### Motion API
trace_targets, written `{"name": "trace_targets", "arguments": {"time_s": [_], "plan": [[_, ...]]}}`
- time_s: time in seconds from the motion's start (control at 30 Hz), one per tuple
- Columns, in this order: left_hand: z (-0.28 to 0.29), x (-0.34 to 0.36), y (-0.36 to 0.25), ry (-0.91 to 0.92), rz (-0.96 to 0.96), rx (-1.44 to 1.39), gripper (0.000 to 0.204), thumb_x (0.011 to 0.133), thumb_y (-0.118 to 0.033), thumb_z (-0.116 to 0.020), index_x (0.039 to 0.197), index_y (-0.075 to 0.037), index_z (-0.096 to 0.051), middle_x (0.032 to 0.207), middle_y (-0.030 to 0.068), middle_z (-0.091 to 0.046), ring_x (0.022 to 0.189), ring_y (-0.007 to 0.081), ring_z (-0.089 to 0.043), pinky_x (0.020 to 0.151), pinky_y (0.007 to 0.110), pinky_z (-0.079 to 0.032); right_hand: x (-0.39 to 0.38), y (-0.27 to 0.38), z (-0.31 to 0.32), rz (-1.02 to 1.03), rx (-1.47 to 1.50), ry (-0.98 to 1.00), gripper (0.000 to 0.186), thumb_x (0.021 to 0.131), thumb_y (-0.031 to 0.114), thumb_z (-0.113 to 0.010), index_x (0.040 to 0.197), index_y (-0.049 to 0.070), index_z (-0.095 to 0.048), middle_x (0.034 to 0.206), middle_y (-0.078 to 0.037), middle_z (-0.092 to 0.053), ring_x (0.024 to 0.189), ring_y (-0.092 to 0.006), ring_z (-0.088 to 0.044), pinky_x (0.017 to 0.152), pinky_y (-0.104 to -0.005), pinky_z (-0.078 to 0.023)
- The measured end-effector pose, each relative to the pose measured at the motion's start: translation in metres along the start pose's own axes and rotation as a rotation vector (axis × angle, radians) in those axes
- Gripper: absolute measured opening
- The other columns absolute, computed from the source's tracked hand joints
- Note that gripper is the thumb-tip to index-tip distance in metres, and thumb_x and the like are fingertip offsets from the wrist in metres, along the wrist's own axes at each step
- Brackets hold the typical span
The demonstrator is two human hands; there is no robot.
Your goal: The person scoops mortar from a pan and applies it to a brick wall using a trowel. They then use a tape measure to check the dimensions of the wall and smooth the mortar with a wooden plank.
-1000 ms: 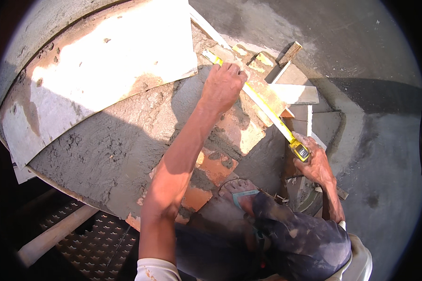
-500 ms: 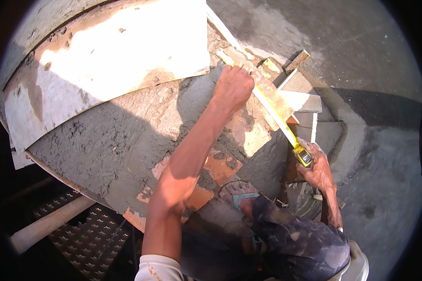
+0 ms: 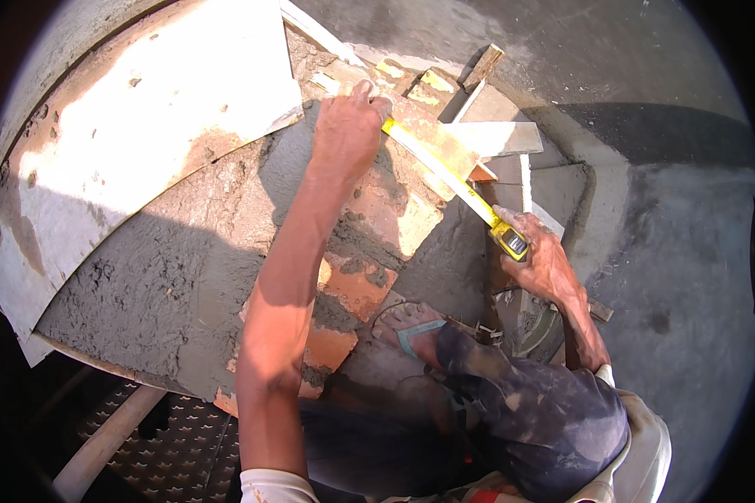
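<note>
A yellow tape measure [image 3: 432,165] is stretched slantwise over a row of mortar-smeared bricks [image 3: 386,205]. My left hand [image 3: 348,134] is closed on its blade near the far end, and a short tip pokes out past the fingers. My right hand [image 3: 543,258], lower and to the right, grips the yellow and black case [image 3: 509,240]. Below my left forearm, more orange bricks [image 3: 356,283] sit in wet grey mortar [image 3: 155,289]. Fingers of my left hand partly hide the blade under them.
A large pale sheet [image 3: 155,109] covers the upper left. White strips of board [image 3: 499,138] and a wooden stub [image 3: 483,65] stick out beyond the bricks. My sandalled foot [image 3: 411,325] rests close to the bricks. At lower left lie a pole [image 3: 109,440] and perforated metal plating [image 3: 172,453].
The view has shifted, so the scene sits higher and further left. The tape runs at a flatter slant, my left hand a little further left over the bricks. Both hands keep their hold.
</note>
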State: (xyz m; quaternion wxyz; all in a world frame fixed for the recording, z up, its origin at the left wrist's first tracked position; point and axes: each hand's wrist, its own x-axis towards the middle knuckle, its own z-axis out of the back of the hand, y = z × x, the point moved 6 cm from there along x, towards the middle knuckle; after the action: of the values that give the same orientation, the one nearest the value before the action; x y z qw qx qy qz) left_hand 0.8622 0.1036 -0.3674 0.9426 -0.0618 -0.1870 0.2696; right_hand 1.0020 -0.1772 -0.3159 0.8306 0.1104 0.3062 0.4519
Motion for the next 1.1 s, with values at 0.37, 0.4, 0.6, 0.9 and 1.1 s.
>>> {"name": "trace_targets", "arguments": {"time_s": [0.37, 0.4, 0.6, 0.9, 1.1], "plan": [[-0.007, 0.003, 0.004, 0.044, -0.004, -0.008, 0.022, 0.092, 0.001, -0.060, 0.105, -0.006, -0.076, 0.122, 0.0213, -0.072, 0.117, 0.0355, -0.067, 0.098, 0.050, -0.052, 0.000, 0.006, -0.002, 0.008, 0.011, 0.029, 0.074, 0.079, 0.010, -0.067, 0.151, 0.014, -0.055, 0.138, -0.020, -0.063, 0.127, -0.0447, -0.061, 0.110, -0.0490, -0.050], [-0.008, 0.002, 0.004, 0.036, -0.012, 0.001, 0.020, 0.092, 0.000, -0.061, 0.104, -0.006, -0.076, 0.120, 0.0205, -0.073, 0.116, 0.0357, -0.066, 0.098, 0.050, -0.052, 0.000, 0.007, -0.002, -0.001, 0.013, 0.037, 0.074, 0.079, 0.010, -0.067, 0.152, 0.014, -0.055, 0.139, -0.021, -0.062, 0.128, -0.0449, -0.060, 0.111, -0.0491, -0.049], [-0.007, 0.002, 0.000, 0.106, 0.005, 0.023, 0.022, 0.095, -0.002, -0.061, 0.114, -0.005, -0.074, 0.124, 0.0193, -0.071, 0.125, 0.0318, -0.063, 0.100, 0.048, -0.052, -0.005, 0.007, 0.000, -0.058, -0.034, 0.043, 0.076, 0.079, 0.010, -0.066, 0.154, 0.015, -0.052, 0.147, -0.025, -0.058, 0.135, -0.0471, -0.055, 0.117, -0.0499, -0.045], [-0.009, -0.001, -0.004, 0.045, -0.001, 0.053, 0.022, 0.095, -0.006, -0.063, 0.114, -0.006, -0.075, 0.117, 0.0179, -0.073, 0.127, 0.0351, -0.062, 0.103, 0.048, -0.049, -0.002, 0.010, 0.001, -0.095, -0.044, 0.059, 0.075, 0.080, 0.011, -0.066, 0.154, 0.014, -0.052, 0.149, -0.027, -0.056, 0.142, -0.0479, -0.048, 0.121, -0.0501, -0.040], [-0.006, -0.001, -0.001, 0.173, 0.042, -0.034, 0.017, 0.090, -0.006, -0.062, 0.100, -0.001, -0.075, 0.105, 0.0192, -0.070, 0.100, 0.0343, -0.065, 0.100, 0.047, -0.048, -0.002, 0.010, -0.001, -0.052, -0.096, 0.020, 0.073, 0.079, 0.010, -0.068, 0.151, 0.012, -0.055, 0.145, -0.024, -0.059, 0.136, -0.0447, -0.054, 0.116, -0.0494, -0.045]]}}
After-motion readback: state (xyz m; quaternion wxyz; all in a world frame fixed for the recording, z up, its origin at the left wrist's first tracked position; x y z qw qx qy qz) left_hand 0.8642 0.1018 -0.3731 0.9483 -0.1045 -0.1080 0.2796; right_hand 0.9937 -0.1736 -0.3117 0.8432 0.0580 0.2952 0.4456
